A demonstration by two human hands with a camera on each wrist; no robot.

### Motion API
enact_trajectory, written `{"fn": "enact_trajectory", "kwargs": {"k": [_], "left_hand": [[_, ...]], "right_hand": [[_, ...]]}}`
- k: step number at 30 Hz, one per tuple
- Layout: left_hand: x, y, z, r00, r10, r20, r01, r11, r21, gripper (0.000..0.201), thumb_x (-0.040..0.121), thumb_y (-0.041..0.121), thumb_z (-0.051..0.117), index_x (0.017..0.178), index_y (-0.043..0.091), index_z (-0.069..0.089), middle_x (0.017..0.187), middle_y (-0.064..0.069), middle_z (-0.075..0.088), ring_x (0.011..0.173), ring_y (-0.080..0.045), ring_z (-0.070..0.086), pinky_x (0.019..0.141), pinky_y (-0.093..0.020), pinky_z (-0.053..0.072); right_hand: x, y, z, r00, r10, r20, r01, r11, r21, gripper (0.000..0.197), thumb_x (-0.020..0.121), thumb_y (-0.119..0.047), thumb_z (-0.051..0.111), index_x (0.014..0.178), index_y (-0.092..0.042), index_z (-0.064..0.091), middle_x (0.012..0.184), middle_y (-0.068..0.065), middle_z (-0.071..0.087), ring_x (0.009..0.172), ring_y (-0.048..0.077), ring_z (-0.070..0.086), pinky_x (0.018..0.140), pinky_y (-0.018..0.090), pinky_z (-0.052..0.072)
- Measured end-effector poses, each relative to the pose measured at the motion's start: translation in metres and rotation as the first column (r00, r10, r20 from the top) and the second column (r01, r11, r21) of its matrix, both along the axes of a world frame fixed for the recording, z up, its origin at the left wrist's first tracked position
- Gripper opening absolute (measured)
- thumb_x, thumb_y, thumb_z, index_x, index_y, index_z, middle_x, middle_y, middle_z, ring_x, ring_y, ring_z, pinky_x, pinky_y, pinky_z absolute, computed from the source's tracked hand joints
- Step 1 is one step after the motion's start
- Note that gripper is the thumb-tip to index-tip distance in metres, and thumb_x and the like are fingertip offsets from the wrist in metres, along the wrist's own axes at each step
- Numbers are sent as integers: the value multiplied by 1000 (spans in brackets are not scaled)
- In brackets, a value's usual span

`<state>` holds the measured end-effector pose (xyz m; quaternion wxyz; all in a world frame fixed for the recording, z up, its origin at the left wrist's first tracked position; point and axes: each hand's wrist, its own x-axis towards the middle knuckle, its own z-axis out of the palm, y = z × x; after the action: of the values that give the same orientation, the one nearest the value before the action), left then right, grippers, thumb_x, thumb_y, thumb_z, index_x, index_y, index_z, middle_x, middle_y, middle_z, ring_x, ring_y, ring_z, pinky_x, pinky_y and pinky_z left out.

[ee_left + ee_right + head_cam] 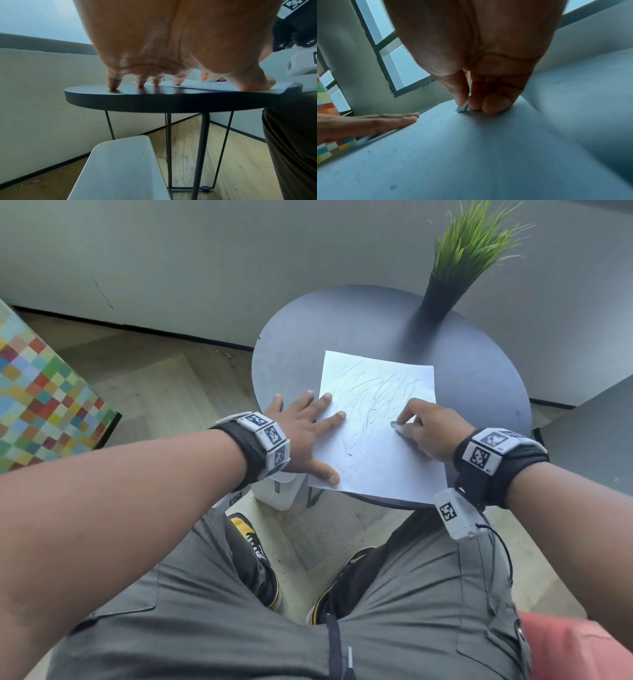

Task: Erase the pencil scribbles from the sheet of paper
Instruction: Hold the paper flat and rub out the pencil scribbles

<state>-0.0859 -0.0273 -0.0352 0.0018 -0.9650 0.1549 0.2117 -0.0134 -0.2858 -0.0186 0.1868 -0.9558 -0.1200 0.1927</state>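
A white sheet of paper (380,440) covered in thin pencil scribbles (373,395) lies on the round dark table (479,378). My left hand (305,426) lies flat with fingers spread over the sheet's left edge and the tabletop, thumb at the near corner. My right hand (424,429) pinches a small white eraser (399,429) between thumb and fingers, its tip pressed on the sheet's middle. In the right wrist view the eraser (462,107) touches the paper (471,148); in the left wrist view my left hand's fingertips (113,86) press on the table (154,100).
A black vase with green grass (442,299) stands at the table's far side. A white bin (120,169) sits on the wooden floor under the table's near left edge. A checkered, multicoloured block (41,405) stands to the left. My knees are just below the table.
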Motion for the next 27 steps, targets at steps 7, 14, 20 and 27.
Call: {"fn": "enact_trajectory", "kwargs": {"k": [7, 14, 20, 27], "left_hand": [[-2, -6, -3, 1000, 5, 25, -5, 1000, -22, 125, 59, 101, 31, 155, 34, -12, 164, 10, -20, 151, -27, -12, 113, -70, 8], [1, -12, -5, 999, 39, -6, -39, 999, -32, 128, 56, 104, 31, 154, 36, -16, 163, 9, -24, 151, -29, -17, 111, -72, 2], [6, -7, -2, 999, 45, 18, -44, 998, -50, 129, 55, 102, 40, 155, 36, -8, 164, 8, -18, 152, -23, -12, 115, -67, 5], [11, -7, 5, 1000, 2, -11, -2, 1000, -19, 127, 58, 97, 47, 156, 34, -4, 165, 9, -12, 152, -26, -11, 113, -69, 5]], "right_hand": [[-45, 46, 7, 941, 337, -28, -338, 940, -50, 24, 95, -47, 51, 106, -26, 55, 89, -4, 61, 80, 16, 57, 74, 32, 46], [-19, 32, 12, 981, 191, -29, -193, 974, -115, 20, 97, -49, 45, 103, -30, 47, 87, 1, 63, 77, 20, 59, 67, 34, 49], [-4, 24, 2, 997, 49, 51, -42, 990, -135, 23, 97, -45, 44, 104, -24, 48, 90, 4, 63, 81, 24, 59, 61, 31, 44], [-36, 51, 8, 942, 327, 71, -328, 945, 2, 24, 95, -49, 52, 107, -29, 60, 87, -7, 63, 82, 16, 58, 75, 29, 45]]}}
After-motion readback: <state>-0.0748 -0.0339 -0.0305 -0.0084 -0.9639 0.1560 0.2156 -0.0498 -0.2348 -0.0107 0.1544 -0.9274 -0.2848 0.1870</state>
